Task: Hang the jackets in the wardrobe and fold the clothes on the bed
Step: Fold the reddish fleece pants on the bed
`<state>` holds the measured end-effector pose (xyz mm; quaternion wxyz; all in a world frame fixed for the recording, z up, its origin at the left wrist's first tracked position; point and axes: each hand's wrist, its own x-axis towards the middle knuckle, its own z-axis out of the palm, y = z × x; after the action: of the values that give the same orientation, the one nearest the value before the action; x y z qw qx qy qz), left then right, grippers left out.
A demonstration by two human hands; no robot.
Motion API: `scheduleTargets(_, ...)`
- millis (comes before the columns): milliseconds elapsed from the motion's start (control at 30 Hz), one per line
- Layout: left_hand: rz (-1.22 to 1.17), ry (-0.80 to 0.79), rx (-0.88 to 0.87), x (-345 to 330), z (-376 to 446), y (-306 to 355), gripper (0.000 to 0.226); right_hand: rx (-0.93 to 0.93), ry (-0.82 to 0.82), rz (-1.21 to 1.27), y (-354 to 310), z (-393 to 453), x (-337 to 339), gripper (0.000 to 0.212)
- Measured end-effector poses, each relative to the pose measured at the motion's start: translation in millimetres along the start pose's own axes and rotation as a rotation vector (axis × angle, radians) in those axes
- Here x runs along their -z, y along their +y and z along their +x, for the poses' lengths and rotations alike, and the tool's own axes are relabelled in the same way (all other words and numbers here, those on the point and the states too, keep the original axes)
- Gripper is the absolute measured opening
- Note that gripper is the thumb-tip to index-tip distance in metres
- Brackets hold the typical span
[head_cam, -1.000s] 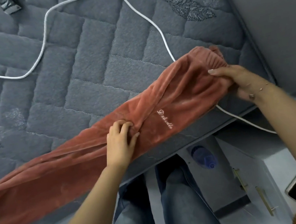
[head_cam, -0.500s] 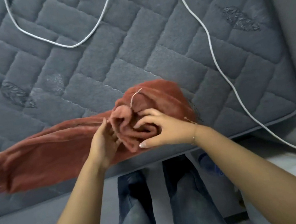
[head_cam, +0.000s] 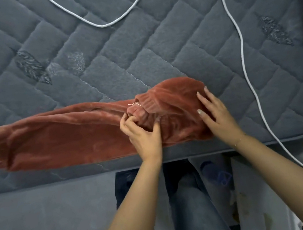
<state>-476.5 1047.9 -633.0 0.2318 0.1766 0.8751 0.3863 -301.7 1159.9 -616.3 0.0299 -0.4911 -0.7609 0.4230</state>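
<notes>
Rust-red velvet trousers (head_cam: 63, 138) lie lengthwise along the near edge of the grey quilted mattress (head_cam: 139, 54), legs pointing left. The waistband end is folded back over itself at the right, its ribbed band bunched on top. My left hand (head_cam: 142, 133) pinches that bunched waistband fabric between fingers and thumb. Flat on the folded part to the right rests my right hand (head_cam: 214, 114), fingers spread, pressing the cloth down.
A white cable (head_cam: 243, 60) loops across the mattress top and runs down its right side past the corner. Below the bed edge are my jeans-clad legs (head_cam: 186, 197), a blue bottle (head_cam: 212, 172) on the floor and a pale cabinet (head_cam: 259, 206).
The waistband end has been folded leftward over the trousers. My right hand has let go and now lies flat on the fold; the trousers have settled on the mattress.
</notes>
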Motion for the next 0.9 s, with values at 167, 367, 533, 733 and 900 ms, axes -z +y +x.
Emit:
scheduleTargets(167, -0.097, -0.063, -0.096, -7, -14, -11, 0.059, -0.014, -0.096, -0.162, 9, 18, -21, 0.070)
scheduleTargets(367, -0.104, -0.055, -0.317, -2, -4, -33, 0.029, -0.043, -0.103, -0.277, 18, 22, -34, 0.074)
scheduleTargets(533, 0.069, -0.222, -0.017, -8, -5, -27, 0.057, -0.020, -0.058, -0.320, 21, 18, -39, 0.074)
scheduleTargets(733, -0.363, -0.399, 0.265, 30, 26, -24, 0.021, -0.002, -0.060, -0.142, 17, 19, -26, 0.055)
scheduleTargets(900, -0.672, -0.607, 0.461, 82, 46, -42, 0.023, 0.206, -0.078, -0.187, 3, 22, -27, 0.067)
